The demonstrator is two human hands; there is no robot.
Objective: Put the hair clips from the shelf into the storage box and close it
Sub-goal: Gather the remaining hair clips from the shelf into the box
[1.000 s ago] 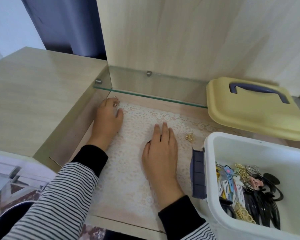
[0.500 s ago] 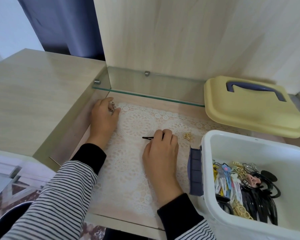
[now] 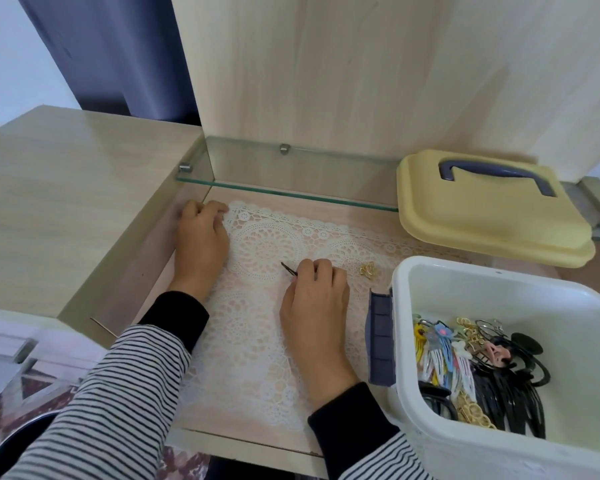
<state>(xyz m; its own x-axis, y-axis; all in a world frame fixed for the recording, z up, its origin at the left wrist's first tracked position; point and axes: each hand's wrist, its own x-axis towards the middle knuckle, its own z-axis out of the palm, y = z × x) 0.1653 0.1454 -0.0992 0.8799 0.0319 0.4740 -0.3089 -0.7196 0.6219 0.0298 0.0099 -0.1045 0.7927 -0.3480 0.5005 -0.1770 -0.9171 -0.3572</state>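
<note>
My right hand pinches a thin black hair pin just above the white lace mat on the shelf. My left hand rests at the mat's far left corner with its fingers curled in; the small metal clip it took is hidden inside them. A small gold claw clip lies on the mat to the right of my right hand. The white storage box stands open at the right with several hair clips in it. Its yellow lid lies behind it.
A glass shelf crosses the back of the recess just above the mat. A wooden side wall and a desk top bound the left. The box's blue latch hangs open on its left wall.
My right hand went from lying flat on the mat to pinching the black pin and lifting its end. My left hand's fingers curled round the small metal clip at the corner.
</note>
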